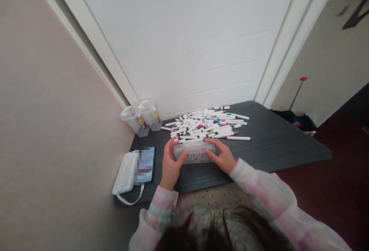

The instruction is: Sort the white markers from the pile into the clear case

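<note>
A clear plastic box [197, 158] lies on its side near the front of the dark table. My left hand [172, 161] grips its left end, thumb on the near face and fingers behind. Around the right end, my right hand [221, 155] is closed in the same way. Just beyond the box, a pile of white markers [207, 123] with caps of different colours spreads over the table; some lie close to my fingertips. What the box holds, if anything, I cannot make out.
Two clear plastic containers [150, 115] with colourful labels stand at the back left. A phone [146, 165] and a white power bank [124, 172] with a cable lie at the left edge. The table [276, 139] meets a white door [178, 43] behind the markers.
</note>
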A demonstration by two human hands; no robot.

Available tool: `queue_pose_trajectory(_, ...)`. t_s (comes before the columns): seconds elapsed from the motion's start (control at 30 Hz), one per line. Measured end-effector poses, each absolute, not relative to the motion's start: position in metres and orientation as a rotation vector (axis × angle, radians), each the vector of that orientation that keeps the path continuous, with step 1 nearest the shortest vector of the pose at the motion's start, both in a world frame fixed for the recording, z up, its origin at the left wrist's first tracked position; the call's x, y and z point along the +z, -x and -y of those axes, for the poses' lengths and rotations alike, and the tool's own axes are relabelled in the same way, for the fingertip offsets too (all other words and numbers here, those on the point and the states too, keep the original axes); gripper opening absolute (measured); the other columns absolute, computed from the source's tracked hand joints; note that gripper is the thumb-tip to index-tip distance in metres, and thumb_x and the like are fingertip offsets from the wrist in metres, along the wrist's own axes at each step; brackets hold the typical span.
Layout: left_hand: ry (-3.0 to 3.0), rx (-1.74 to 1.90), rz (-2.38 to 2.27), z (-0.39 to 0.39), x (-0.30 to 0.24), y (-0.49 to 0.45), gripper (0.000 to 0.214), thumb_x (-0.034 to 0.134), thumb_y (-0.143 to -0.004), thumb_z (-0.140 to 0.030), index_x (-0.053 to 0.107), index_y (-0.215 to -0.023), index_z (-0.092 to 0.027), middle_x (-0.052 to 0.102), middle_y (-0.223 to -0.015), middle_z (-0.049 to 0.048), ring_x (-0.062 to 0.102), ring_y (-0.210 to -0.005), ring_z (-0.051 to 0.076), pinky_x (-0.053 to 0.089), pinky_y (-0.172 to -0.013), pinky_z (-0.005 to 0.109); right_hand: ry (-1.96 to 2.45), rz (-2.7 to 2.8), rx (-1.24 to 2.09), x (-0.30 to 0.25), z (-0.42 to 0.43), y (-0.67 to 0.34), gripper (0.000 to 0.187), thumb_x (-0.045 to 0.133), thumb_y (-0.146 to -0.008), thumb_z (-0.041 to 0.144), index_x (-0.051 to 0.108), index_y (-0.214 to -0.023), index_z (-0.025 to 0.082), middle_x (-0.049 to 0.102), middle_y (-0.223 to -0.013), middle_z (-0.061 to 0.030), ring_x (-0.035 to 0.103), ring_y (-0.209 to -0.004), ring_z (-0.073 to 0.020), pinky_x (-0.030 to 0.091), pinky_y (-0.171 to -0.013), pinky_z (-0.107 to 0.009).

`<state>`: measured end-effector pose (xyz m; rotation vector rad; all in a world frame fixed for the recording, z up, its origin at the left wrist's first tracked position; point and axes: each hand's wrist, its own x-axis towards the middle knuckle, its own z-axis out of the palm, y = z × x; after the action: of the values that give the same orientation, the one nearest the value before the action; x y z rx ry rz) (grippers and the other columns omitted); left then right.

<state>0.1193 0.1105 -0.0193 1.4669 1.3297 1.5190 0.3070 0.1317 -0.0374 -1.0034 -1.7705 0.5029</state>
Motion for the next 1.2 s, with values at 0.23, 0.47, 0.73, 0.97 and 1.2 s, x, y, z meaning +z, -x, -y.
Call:
queue_pose_trajectory(0.23,-1.349,1.491,-1.222,-0.102,-0.05,-0.13,0.038,0.057,-0.071,-0.025,0.045,-0.106,-0.016,0.058,-0.101,0.0088,0.055,-0.093,0.019,0.042,-0.082,0.033,0.96,1.652,0.406,-0.051,-0.125,-0.302,0.03,0.04,-0.081,0.029,0.051,-0.106,0.018,0.059,-0.103,-0.0101,0.055,-0.096,-0.0209,0.046,-0.081,-0.035)
queue_pose_trajectory(0.47,-1.321,1.457,-1.245,-0.098,-0.051,-0.128,0.036,0.054,-0.07,-0.016,0.045,-0.105,-0.018,0.056,-0.101,0.0046,0.051,-0.096,0.018,0.037,-0.086,0.031,0.952,1.689,0.252,-0.053,-0.126,-0.305,0.028,0.036,-0.081,0.025,0.051,-0.103,0.017,0.059,-0.094,-0.0092,0.057,-0.088,-0.02,0.047,-0.074,-0.033)
queue_pose_trajectory(0.73,-1.322,1.429,-1.32,-0.098,-0.046,-0.13,0.031,0.046,-0.063,-0.003,0.049,-0.091,-0.017,0.056,-0.083,0.0003,0.051,-0.079,0.015,0.038,-0.075,0.027,0.94,1.695,0.193,-0.055,-0.126,-0.304,0.026,0.035,-0.081,0.023,0.05,-0.102,0.017,0.059,-0.091,-0.0083,0.057,-0.084,-0.0189,0.047,-0.07,-0.031)
queue_pose_trajectory(0.97,-1.33,1.416,-1.338,-0.097,-0.043,-0.129,0.033,0.047,-0.063,-0.004,0.048,-0.093,-0.017,0.057,-0.087,0.0003,0.052,-0.084,0.016,0.037,-0.078,0.028,0.99,1.679,0.189,-0.055,-0.126,-0.302,0.027,0.034,-0.082,0.027,0.051,-0.102,0.017,0.059,-0.092,-0.0086,0.057,-0.085,-0.0196,0.047,-0.071,-0.032)
queue_pose_trajectory(1.2,-1.343,1.418,-1.328,-0.096,-0.042,-0.129,0.035,0.046,-0.062,-0.003,0.048,-0.094,-0.018,0.057,-0.088,0.0009,0.052,-0.085,0.017,0.037,-0.079,0.028,1.041,1.655,0.26,-0.056,-0.125,-0.301,0.03,0.034,-0.081,0.03,0.051,-0.103,0.018,0.06,-0.093,-0.0097,0.057,-0.088,-0.0221,0.046,-0.075,-0.036)
